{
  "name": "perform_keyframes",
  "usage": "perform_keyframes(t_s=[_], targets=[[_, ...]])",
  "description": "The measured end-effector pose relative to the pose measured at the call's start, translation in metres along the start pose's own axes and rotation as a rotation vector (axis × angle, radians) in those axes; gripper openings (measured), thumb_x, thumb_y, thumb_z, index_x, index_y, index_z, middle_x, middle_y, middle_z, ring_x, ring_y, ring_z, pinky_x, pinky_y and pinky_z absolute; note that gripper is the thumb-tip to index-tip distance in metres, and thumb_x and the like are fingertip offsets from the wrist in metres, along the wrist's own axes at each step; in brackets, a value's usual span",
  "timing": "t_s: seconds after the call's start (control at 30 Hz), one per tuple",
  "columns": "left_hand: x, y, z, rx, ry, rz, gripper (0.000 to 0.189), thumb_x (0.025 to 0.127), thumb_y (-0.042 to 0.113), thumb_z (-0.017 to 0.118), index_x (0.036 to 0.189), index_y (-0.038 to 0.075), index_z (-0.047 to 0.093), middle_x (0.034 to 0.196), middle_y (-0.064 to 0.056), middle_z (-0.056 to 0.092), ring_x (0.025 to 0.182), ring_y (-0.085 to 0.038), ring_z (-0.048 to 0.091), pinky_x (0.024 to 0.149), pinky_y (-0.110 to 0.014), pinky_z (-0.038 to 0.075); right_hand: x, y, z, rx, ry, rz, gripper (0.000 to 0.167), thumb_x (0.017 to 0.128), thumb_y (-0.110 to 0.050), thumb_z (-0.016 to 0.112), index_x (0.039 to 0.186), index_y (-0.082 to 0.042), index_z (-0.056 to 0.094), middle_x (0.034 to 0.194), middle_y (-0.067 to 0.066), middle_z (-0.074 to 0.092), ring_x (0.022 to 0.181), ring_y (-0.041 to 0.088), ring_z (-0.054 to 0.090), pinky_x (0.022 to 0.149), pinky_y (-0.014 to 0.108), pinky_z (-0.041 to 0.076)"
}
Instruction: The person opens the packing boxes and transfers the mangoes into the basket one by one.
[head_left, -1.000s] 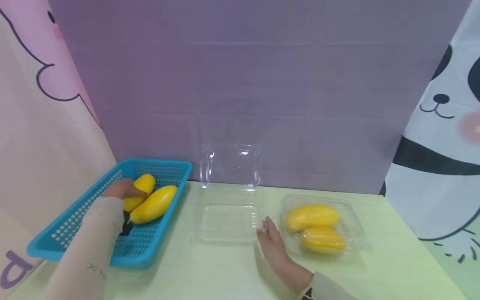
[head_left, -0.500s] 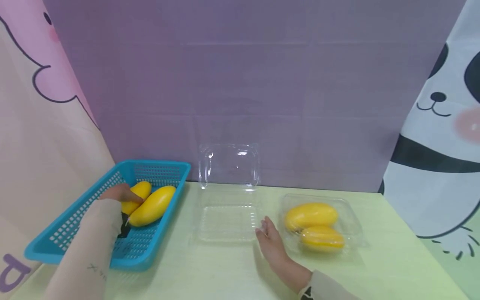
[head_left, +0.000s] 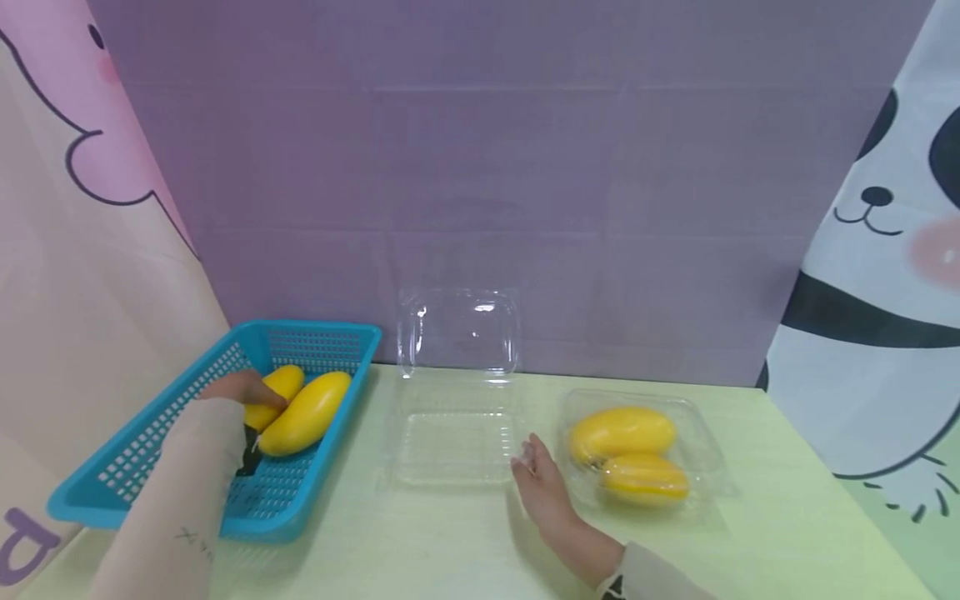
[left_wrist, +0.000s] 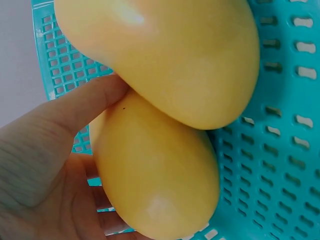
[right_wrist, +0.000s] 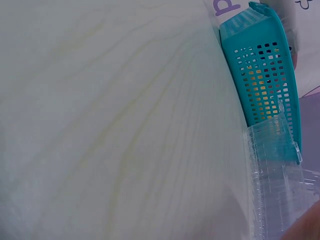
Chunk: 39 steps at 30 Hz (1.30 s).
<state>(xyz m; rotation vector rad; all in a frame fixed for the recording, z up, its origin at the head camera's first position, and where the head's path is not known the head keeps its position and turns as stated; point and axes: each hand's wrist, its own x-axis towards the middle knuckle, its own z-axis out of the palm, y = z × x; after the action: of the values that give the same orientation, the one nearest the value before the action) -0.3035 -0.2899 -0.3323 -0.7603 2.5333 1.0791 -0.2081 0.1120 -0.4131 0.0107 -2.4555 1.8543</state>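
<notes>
In the blue basket [head_left: 300,517], my left hand [left_wrist: 55,150] grips a yellow mango [left_wrist: 160,175], thumb on top and fingers along its side. A second mango [head_left: 307,414] lies against it and overlaps it in the left wrist view. My right hand [head_left: 547,492] rests at the right edge of an open clear plastic clamshell container [head_left: 457,479], its fingers pointing forward against the plastic. In the right wrist view only a bit of that hand shows, at the lower right corner. The container's lid [head_left: 459,329] stands raised at the back.
Right of my right hand sits another clear container [head_left: 708,442] with two mangoes [head_left: 622,433] inside. A purple backdrop [head_left: 487,167] rises behind the pale green table [head_left: 420,550]. Printed cloth panels [head_left: 870,358] flank both sides.
My left hand and the mango it grips have sunk slightly lower and shifted left in the basket. The view has moved a little. The right hand has stayed at the container's edge.
</notes>
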Motion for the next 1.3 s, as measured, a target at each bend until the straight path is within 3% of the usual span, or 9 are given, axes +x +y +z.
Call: perform_keyframes(t_s=[0.17, 0.33, 0.6, 0.93, 1.17, 1.3], targets=[[-0.01, 0.003, 0.001, -0.019, 0.002, -0.02, 0.074, 0.088, 0.029, 0.064, 0.14, -0.007, 0.027, 0.135, -0.033, 0.031, 0.113, -0.043, 0.037, 0.095, -0.056, 0.042, 0.0, 0.0, 0.0, 0.002, 0.001, -0.005, 0.059, 0.096, -0.009, 0.047, 0.143, 0.012, 0.018, 0.144, 0.033, 0.029, 0.132, 0.047, 0.03, 0.108, 0.054, 0.027], [-0.009, 0.004, 0.0, -0.02, -0.016, -0.026, 0.076, 0.088, 0.03, 0.065, 0.142, -0.006, 0.025, 0.137, -0.034, 0.028, 0.115, -0.043, 0.036, 0.096, -0.057, 0.041, 0.001, 0.0, -0.001, 0.009, -0.001, -0.004, 0.06, 0.096, -0.009, 0.046, 0.143, 0.013, 0.017, 0.144, 0.033, 0.028, 0.132, 0.047, 0.03, 0.108, 0.054, 0.027], [-0.009, 0.003, 0.001, -0.096, 0.0, -0.07, 0.078, 0.087, 0.028, 0.066, 0.145, -0.002, 0.023, 0.141, -0.032, 0.026, 0.118, -0.042, 0.035, 0.097, -0.057, 0.041, 0.001, 0.001, 0.0, 0.006, 0.006, -0.007, 0.06, 0.096, -0.009, 0.047, 0.143, 0.012, 0.018, 0.143, 0.033, 0.029, 0.132, 0.047, 0.03, 0.108, 0.055, 0.027], [-0.006, 0.005, -0.002, 0.041, -0.032, -0.039, 0.08, 0.087, 0.031, 0.065, 0.145, -0.004, 0.02, 0.14, -0.035, 0.023, 0.118, -0.045, 0.032, 0.1, -0.057, 0.037, 0.001, 0.002, -0.001, 0.012, 0.004, -0.005, 0.059, 0.096, -0.008, 0.046, 0.143, 0.013, 0.018, 0.143, 0.033, 0.029, 0.132, 0.047, 0.03, 0.108, 0.055, 0.027], [-0.004, 0.006, -0.002, 0.031, -0.025, -0.001, 0.084, 0.086, 0.027, 0.066, 0.146, -0.004, 0.017, 0.142, -0.034, 0.021, 0.119, -0.045, 0.031, 0.102, -0.06, 0.034, 0.0, 0.003, -0.002, 0.016, 0.005, -0.024, 0.059, 0.095, -0.009, 0.047, 0.142, 0.014, 0.018, 0.143, 0.034, 0.029, 0.131, 0.048, 0.03, 0.107, 0.055, 0.027], [0.0, 0.005, -0.003, 0.071, -0.03, 0.027, 0.083, 0.086, 0.028, 0.066, 0.145, -0.005, 0.018, 0.14, -0.035, 0.023, 0.117, -0.046, 0.032, 0.101, -0.06, 0.034, 0.001, 0.003, -0.002, 0.018, 0.001, -0.016, 0.059, 0.096, -0.009, 0.046, 0.143, 0.013, 0.018, 0.144, 0.034, 0.028, 0.132, 0.047, 0.029, 0.108, 0.055, 0.025]])
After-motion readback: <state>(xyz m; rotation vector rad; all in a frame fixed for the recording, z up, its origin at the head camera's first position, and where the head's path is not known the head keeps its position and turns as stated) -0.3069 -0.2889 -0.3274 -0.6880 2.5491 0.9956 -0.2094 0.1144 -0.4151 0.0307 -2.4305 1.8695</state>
